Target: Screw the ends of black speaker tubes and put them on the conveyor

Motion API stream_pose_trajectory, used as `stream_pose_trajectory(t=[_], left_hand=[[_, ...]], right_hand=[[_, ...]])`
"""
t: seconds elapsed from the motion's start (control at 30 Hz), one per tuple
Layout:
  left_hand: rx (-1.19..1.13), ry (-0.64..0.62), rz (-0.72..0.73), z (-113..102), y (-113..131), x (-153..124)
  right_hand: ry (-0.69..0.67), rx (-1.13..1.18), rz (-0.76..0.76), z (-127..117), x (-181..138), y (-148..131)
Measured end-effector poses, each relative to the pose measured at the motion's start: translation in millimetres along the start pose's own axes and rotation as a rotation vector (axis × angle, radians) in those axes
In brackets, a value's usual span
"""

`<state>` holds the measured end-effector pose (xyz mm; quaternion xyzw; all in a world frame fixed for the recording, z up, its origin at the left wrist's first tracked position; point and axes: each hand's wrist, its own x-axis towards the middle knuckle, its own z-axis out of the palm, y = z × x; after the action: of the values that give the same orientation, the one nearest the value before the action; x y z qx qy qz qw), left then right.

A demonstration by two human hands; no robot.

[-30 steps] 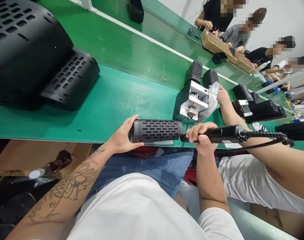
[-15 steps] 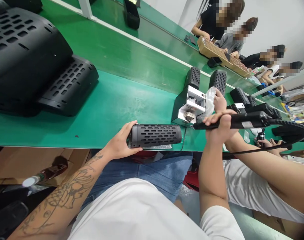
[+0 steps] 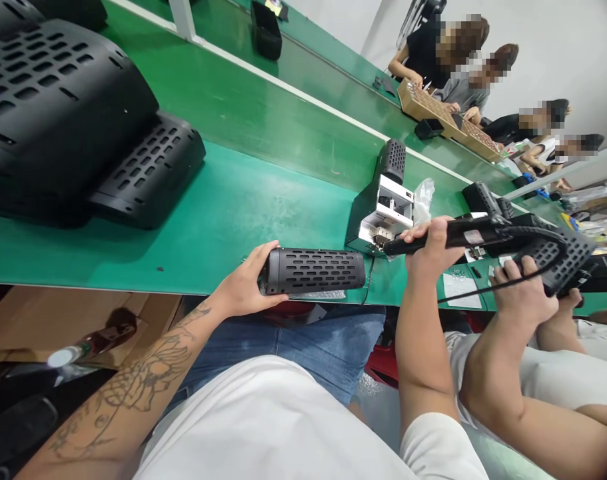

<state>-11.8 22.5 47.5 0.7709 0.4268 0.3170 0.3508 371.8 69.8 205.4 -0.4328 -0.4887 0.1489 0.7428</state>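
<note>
My left hand [image 3: 246, 283] is closed around the left end of a black slotted housing [image 3: 317, 270], which lies on its side near the table's front edge. In my right hand [image 3: 432, 248] is a black electric screwdriver [image 3: 476, 232], held nearly level with its nose pointing left. That nose is at the front of a small black-and-silver screw feeder [image 3: 364, 215]; whether it touches cannot be made out. Behind the feeder stands another slotted housing [image 3: 394, 160], and a clear plastic bag [image 3: 423, 199] is at its right.
Large black slotted housings [image 3: 68, 127] fill the left of the green table [image 3: 263, 200]. At right, a co-worker's hand [image 3: 523, 293] holds a slotted housing [image 3: 558, 260] close to my screwdriver's cable. A white sheet [image 3: 460, 290] lies nearby. Several people work beyond a long divider.
The co-worker's hand has left the plastic bag and moved right, taking the housing from behind it. My screwdriver has shifted slightly up and left toward the feeder. My left hand keeps its hold.
</note>
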Motion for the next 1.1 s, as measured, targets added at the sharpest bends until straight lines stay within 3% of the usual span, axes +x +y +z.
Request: stream_pose_trajectory(t=[0.07,0.17,0.27,0.53,0.87,1.1], left_hand=[[0.000,-0.005,-0.006,0,1,0],[0.001,-0.006,-0.010,0,2,0],[-0.004,-0.016,-0.029,0,4,-1],[-0.029,-0.015,-0.001,0,4,0],[-0.029,-0.020,0.017,1,4,2],[-0.022,-0.022,0.036,2,1,1]], right_hand=[[-0.035,0.066,-0.004,3,-16,-25],[-0.216,0.185,0.014,13,-49,-60],[-0.361,0.273,0.054,29,-79,-77],[-0.453,0.339,0.145,61,-101,-70],[-0.665,0.348,0.142,65,-99,-69],[-0.695,0.348,0.160,65,-101,-63]])
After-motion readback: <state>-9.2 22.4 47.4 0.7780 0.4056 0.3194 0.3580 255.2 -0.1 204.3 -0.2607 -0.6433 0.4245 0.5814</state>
